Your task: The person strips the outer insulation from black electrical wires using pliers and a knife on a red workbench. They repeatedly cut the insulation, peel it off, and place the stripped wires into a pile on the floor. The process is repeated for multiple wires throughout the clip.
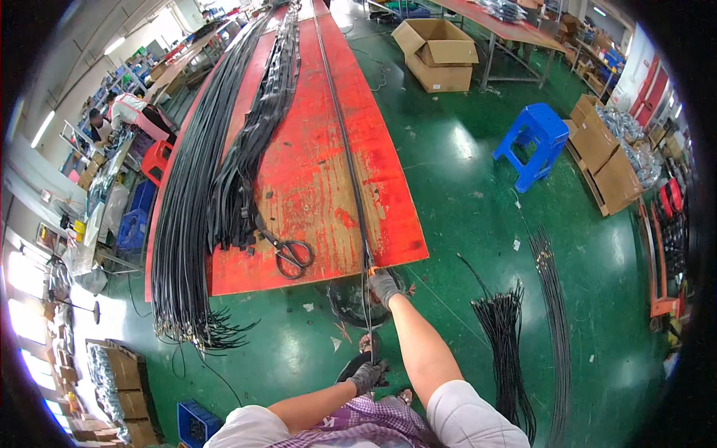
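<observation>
The grey-gloved left hand (366, 378) grips thin black cables (346, 142) — the grey-gloved right hand (384, 287), farther, clasps them beside a worn red tabletop (314, 187).

The right hand (385, 287) holds black cables (351, 164) beside a table (399, 231).

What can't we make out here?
Head view:
- Orange item: mostly covered by the right hand; kind unclear.
- Strand ends at the left hand: hidden by its gloved fingers.
- Red table: far end cut off by the top edge.
- Rightmost floor cable bundle: lower end cut off by the bottom edge.
</observation>
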`<state>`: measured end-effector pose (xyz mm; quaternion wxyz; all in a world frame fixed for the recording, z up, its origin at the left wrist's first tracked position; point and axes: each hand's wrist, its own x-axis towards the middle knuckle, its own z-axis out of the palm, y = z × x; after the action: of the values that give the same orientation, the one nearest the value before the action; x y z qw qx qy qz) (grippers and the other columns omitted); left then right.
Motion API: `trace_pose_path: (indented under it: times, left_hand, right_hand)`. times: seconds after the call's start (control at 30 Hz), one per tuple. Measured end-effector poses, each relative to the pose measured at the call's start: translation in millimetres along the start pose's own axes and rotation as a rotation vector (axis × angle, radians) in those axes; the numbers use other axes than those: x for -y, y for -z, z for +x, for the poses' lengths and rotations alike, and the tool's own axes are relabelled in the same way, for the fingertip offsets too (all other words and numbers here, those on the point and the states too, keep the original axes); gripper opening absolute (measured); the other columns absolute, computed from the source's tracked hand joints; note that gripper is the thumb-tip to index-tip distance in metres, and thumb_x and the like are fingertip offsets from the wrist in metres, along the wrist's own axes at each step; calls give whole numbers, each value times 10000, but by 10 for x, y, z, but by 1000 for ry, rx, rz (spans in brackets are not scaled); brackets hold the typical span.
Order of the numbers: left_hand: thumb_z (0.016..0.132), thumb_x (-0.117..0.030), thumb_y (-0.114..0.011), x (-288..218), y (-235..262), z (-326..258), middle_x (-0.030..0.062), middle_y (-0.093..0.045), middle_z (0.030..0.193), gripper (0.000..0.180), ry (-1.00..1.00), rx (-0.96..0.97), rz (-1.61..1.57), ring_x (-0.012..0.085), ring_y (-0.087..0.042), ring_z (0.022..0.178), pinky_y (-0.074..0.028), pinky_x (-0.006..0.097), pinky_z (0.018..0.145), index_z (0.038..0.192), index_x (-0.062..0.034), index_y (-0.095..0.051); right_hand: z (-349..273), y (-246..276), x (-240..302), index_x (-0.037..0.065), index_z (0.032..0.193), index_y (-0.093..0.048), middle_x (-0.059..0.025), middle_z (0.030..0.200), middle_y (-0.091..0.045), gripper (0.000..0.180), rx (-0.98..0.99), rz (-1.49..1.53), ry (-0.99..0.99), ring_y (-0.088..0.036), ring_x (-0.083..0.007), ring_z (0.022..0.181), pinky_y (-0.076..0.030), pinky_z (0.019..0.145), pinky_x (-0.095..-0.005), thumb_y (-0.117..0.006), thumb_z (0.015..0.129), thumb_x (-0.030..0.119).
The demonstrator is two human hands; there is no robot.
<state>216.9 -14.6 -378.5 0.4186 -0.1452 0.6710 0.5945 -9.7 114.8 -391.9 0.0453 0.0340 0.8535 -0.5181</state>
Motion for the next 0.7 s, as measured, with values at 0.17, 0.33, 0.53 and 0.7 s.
trace_pose_path:
  times: [0.17, 0.33, 0.53, 0.7]
  left_hand:
    - [807, -191, -462, -940, 226, 105, 41, -529, 815, 238, -172, -49, 56, 144, -495, 688, -426, 279, 622, 1005, -62, -491]
    - [794, -52, -472, -1868, 439, 149, 34, -532, 950, 270, -317, -307, -18, 153, -516, 846, -406, 245, 749, 1062, -33, -439]
    - [788, -79, -483, -1469, 456, 90, 55, -541, 827, 184, -204, -115, -195, 150, -531, 753, -468, 273, 691, 968, -49, -505]
    - [791, -126, -492, -637, 628, 171, 44, -536, 788, 205, -613, -157, 268, 162, -530, 663, -484, 323, 589, 980, -49, -502]
  right_hand:
    - [-54, 150, 185, 60, 649, -541, -176, 612, -545, 126, -18, 8, -62, -554, -292, 592, -432, 517, -388, -444, 679, 134]
    - [-27, 167, 207, 45, 686, -545, -181, 678, -552, 141, -9, -169, 32, -554, -298, 651, -429, 562, -395, -446, 683, 145]
    - [-20, 171, 188, 41, 731, -568, -186, 709, -564, 180, 69, -199, 40, -569, -274, 672, -435, 563, -373, -447, 693, 170]
    - [-97, 403, 466, 47, 717, -546, -107, 715, -537, 247, 298, -98, -165, -516, -219, 738, -395, 695, -342, -439, 707, 269]
